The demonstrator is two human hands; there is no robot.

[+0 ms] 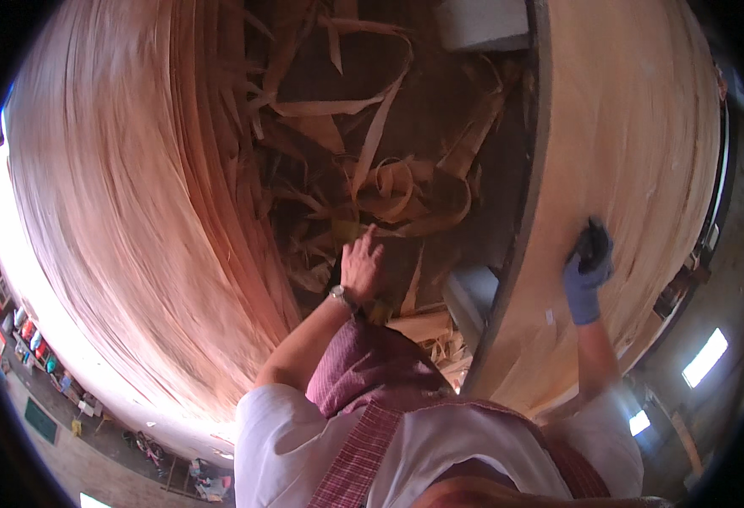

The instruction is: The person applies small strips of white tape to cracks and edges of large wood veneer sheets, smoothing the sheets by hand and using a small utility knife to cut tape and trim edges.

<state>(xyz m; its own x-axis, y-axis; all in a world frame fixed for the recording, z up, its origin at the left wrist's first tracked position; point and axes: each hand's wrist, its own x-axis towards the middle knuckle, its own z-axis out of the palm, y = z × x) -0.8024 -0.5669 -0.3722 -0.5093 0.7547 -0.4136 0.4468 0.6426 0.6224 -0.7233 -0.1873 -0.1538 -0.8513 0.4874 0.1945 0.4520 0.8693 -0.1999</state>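
My left hand (pixel 362 267) is bare, with a watch (pixel 339 295) on the wrist. Its fingers are stretched out and apart, and it holds nothing. Below it are the dark floor and curled wood veneer strips (pixel 397 203) in the gap between two stacks. My right hand (pixel 588 267), in a blue glove with a black patch, is over the pale veneer sheet (pixel 617 127) on top of the right stack. Whether its fingers are curled around anything is not clear, as the dark part blurs together. A tall stack of veneer sheets (pixel 135 195) with ragged edges stands to my left.
A dark straight edge (pixel 531 169) borders the right stack. Pale blocks (pixel 472 296) lie low beside it, and another pale block (pixel 484 24) is at the far end of the gap. Assorted goods (pixel 29 334) stand along the floor at the far left.
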